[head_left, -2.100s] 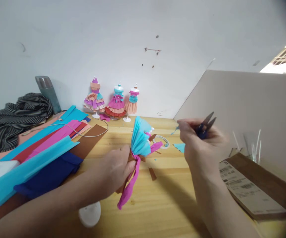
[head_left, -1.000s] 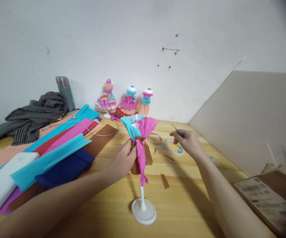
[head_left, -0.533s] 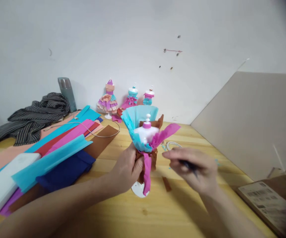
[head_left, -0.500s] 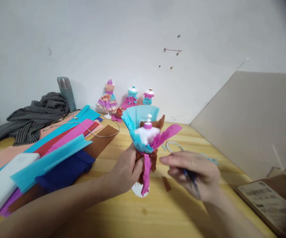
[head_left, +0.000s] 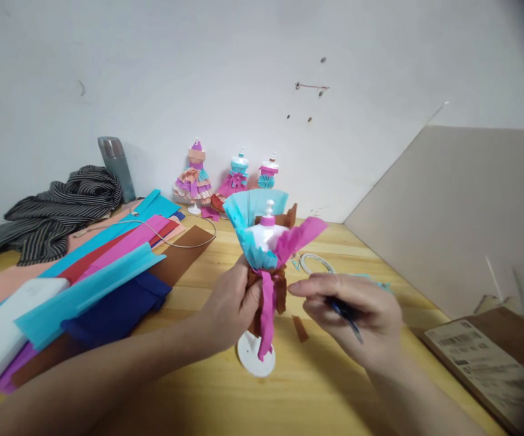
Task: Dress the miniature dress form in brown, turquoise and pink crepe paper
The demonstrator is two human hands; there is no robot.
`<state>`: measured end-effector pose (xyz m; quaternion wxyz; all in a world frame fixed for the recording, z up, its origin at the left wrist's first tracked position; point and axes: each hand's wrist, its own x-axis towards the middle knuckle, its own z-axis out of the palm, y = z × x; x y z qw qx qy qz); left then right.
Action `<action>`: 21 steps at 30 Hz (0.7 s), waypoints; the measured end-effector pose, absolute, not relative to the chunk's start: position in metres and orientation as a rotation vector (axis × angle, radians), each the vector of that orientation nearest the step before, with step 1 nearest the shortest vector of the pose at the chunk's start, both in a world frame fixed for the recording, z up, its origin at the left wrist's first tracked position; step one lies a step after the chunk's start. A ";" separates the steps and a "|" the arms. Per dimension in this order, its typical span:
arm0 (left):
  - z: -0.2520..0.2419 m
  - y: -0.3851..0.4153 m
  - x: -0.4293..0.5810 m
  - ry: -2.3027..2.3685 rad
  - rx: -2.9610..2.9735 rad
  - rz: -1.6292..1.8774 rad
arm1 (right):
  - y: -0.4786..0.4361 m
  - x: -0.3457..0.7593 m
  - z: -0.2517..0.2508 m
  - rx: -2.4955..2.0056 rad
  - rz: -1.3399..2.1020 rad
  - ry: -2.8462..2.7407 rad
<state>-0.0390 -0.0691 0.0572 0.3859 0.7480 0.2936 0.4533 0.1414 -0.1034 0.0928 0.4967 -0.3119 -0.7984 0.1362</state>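
Note:
My left hand (head_left: 233, 298) is closed round the waist of a small white dress form (head_left: 266, 237), dressed in crepe paper. A pleated turquoise piece (head_left: 256, 209) flares up behind its shoulders, and a magenta strip (head_left: 267, 315) is wrapped at the waist, one end hanging down and the other sticking out right. Brown paper (head_left: 280, 292) shows beneath. The form's round white base (head_left: 256, 356) hangs below my hand, tilted toward me. Just right of the waist, my right hand (head_left: 357, 309) is closed on a slim dark blue tool (head_left: 344, 312), mostly hidden in the palm, index finger pointing at the paper.
Coloured crepe paper sheets (head_left: 107, 290) and a white power bank-like block (head_left: 14, 333) lie left. Behind are a striped cloth (head_left: 66, 206), a flask (head_left: 117, 169) and three dressed forms (head_left: 193, 178). A tape roll (head_left: 317, 264), brown scrap (head_left: 300, 329) and cardboard box (head_left: 484, 357) are right.
The dress form has tilted a little, so more of its base shows. My right hand stays beside the waist with the dark blue tool. The whole view has shifted slightly.

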 end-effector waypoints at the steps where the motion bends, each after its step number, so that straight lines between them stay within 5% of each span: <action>1: 0.058 -0.068 -0.039 0.782 1.878 1.150 | -0.102 0.141 0.091 -0.835 0.370 -1.882; 13: 0.026 -0.042 -0.027 0.762 0.993 0.816 | -0.047 0.145 0.050 -1.384 0.884 -1.626; 21: -0.006 -0.013 -0.036 0.562 0.696 0.783 | -0.022 0.156 0.014 -1.697 0.676 -1.855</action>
